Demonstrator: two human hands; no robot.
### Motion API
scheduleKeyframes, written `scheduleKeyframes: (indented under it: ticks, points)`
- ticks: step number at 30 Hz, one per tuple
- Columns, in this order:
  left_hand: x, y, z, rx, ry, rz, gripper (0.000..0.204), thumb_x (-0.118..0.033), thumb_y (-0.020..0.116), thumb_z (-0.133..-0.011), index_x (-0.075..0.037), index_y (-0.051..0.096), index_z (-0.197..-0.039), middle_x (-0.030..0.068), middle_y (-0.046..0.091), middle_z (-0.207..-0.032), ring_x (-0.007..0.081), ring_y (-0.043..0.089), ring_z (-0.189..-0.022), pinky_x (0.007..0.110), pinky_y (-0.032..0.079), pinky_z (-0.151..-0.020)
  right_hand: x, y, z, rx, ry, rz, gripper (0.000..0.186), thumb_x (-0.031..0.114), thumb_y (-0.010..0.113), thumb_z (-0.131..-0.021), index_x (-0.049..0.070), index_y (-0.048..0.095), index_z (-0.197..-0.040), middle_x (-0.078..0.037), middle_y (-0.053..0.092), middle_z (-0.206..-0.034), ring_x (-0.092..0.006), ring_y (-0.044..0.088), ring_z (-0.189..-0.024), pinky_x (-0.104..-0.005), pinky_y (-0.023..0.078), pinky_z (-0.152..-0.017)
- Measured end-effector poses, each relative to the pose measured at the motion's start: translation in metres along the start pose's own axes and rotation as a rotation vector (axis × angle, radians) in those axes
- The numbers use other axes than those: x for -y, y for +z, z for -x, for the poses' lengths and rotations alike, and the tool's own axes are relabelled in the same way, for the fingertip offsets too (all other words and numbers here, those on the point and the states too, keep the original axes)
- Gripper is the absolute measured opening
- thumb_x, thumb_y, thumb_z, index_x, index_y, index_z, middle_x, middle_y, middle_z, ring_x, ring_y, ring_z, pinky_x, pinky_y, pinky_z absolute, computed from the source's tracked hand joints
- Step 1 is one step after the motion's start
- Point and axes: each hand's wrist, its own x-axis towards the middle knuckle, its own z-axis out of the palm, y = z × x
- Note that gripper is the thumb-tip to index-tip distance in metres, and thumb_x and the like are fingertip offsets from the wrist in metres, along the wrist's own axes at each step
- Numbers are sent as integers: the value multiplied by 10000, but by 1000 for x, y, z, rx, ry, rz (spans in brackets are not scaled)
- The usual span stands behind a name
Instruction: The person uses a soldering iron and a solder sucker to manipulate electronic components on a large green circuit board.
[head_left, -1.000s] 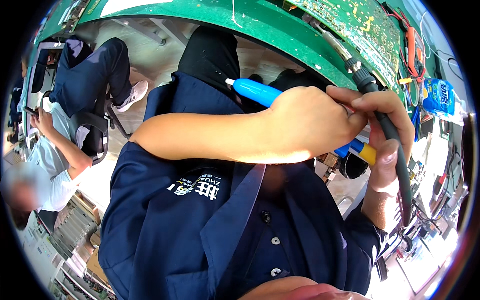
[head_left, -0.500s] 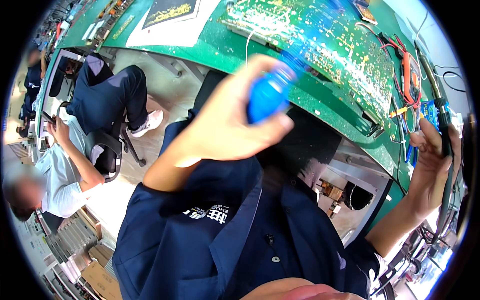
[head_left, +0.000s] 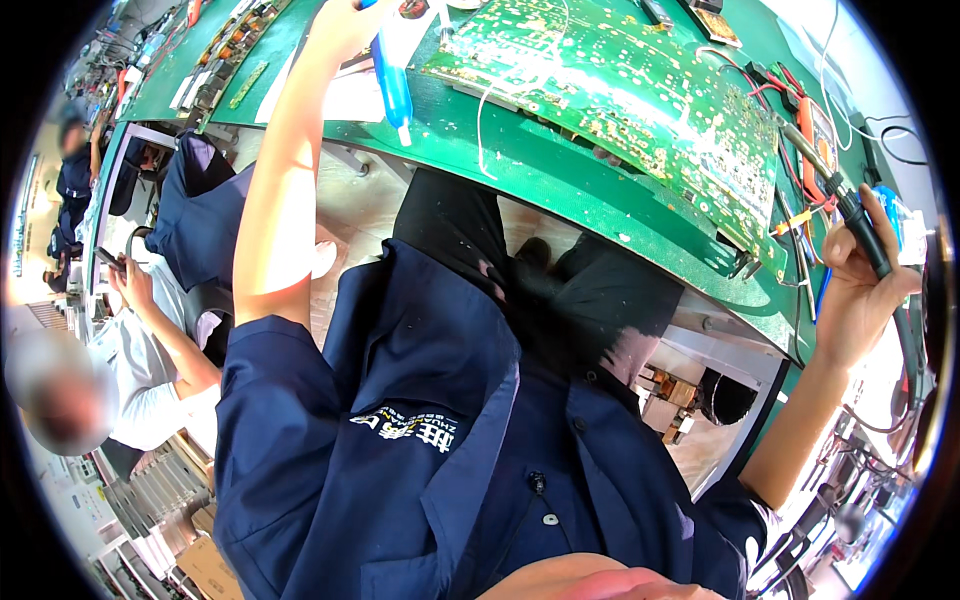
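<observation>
My left hand (head_left: 345,28) is stretched out to the far left of the bench, its fingers partly cut off by the upper edge. It appears closed around the upper end of a blue solder sucker (head_left: 394,88), whose pale nozzle points back toward me. On the right, my right hand (head_left: 858,285) grips the black handle of a soldering iron (head_left: 852,212). The iron's metal shaft slants up and left, close to the right edge of a large green circuit board (head_left: 610,110). A thin white wire (head_left: 481,130) hangs off the board's left end.
A red multimeter (head_left: 818,150) with red leads lies right of the board. White paper (head_left: 350,98) and strips of circuit boards (head_left: 222,70) occupy the left of the green bench (head_left: 560,180). A seated person (head_left: 165,330) holds a phone at the left.
My left hand has swung up and left with the blue solder sucker, away from the board's front. My right hand has tilted the soldering iron so its shaft now points toward the board.
</observation>
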Motion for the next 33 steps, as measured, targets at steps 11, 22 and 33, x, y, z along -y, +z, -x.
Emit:
scheduleKeyframes:
  ticks: [11, 22, 33]
  points:
    - [53, -7, -26, -156, 366, -424, 621, -461, 671, -785, -12, 558, -1198, 138, 646, -969, 167, 616, -868, 299, 494, -715, -13, 0, -1, 70, -9, -72, 508, 305, 455, -970, -112, 450, -1259, -21, 439, -721, -117, 395, -696, -266, 322, -666]
    - [-77, 32, 163, 279, 670, 26, 461, 210, 520, -654, -75, 671, -984, 66, 519, -979, 183, 536, -780, 261, 457, -689, -20, 6, -2, -30, 36, -25, 466, 276, 468, -973, -120, 487, -1218, 17, 409, -640, -76, 387, -629, -228, 298, -594]
    - [-71, 24, 148, 276, 688, -157, 324, 164, 619, -698, -28, 658, -957, 59, 596, -845, 173, 565, -698, 245, 460, -651, -27, 2, -5, -21, 55, 2, 412, 255, 400, -991, -88, 530, -1178, 8, 419, -597, -67, 412, -595, -215, 324, -557]
